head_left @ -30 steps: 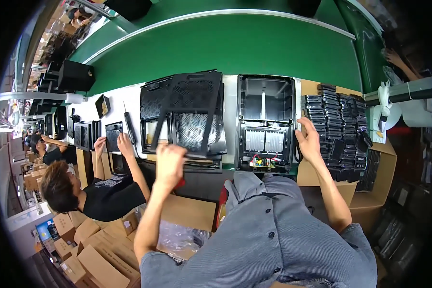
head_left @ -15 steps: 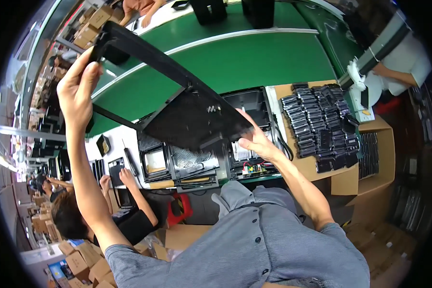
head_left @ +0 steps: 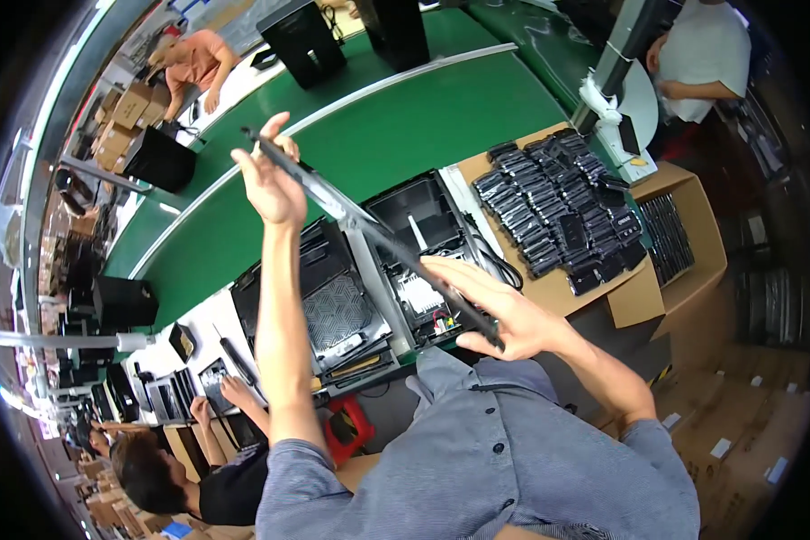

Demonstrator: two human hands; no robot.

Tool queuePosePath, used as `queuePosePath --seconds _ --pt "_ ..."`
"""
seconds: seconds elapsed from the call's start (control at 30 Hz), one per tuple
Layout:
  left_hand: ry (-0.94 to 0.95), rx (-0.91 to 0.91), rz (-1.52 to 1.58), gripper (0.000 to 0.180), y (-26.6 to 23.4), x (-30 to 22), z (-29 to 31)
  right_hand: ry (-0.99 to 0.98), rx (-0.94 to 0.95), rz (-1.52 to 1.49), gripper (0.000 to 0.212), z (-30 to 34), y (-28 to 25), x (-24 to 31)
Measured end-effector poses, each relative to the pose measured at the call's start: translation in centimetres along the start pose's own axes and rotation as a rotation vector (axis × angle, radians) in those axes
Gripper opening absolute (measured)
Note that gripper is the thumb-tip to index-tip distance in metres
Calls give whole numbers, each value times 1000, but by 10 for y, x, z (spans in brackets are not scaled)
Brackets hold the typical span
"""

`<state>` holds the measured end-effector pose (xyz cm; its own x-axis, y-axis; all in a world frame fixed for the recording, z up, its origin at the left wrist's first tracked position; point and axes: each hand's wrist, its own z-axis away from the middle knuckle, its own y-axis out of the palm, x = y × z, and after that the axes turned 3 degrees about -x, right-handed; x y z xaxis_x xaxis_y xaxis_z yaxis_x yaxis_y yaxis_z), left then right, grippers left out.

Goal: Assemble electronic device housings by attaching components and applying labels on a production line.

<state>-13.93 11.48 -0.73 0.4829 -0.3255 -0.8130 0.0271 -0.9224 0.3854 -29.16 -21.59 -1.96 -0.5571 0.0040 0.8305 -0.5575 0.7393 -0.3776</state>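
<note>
A black plastic panel with a raised frame (head_left: 387, 241) is tilted nearly edge-on in front of me, over the workbench. My left hand (head_left: 277, 191) is at its upper left end, with the panel edge passing between the thumb and loosely spread fingers. At the lower right end my right hand (head_left: 522, 319) grips the panel, fingers along the far face and thumb on the near side. Below it lies an open black casing (head_left: 418, 216) with a white part and coloured wires. Beside that is another black casing holding a patterned grey sheet (head_left: 335, 310).
Several rows of small black parts cover a cardboard sheet (head_left: 634, 270) at right, next to an open carton (head_left: 706, 216). A green conveyor (head_left: 396, 126) runs behind the bench. A co-worker (head_left: 153, 463) works at left; a red stool (head_left: 349, 432) stands below the bench.
The panel has turned from showing its broad face to nearly edge-on. My left hand has moved right and its fingers have loosened; my right hand has come lower and nearer.
</note>
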Motion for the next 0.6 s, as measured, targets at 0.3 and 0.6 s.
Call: queuePosePath --seconds 0.3,0.6 --pt "-67 -363 689 59 23 42 5 -114 350 441 119 -24 -9 16" --pt "-160 -399 886 38 37 57 20 650 -147 -498 66 33 37 -107"
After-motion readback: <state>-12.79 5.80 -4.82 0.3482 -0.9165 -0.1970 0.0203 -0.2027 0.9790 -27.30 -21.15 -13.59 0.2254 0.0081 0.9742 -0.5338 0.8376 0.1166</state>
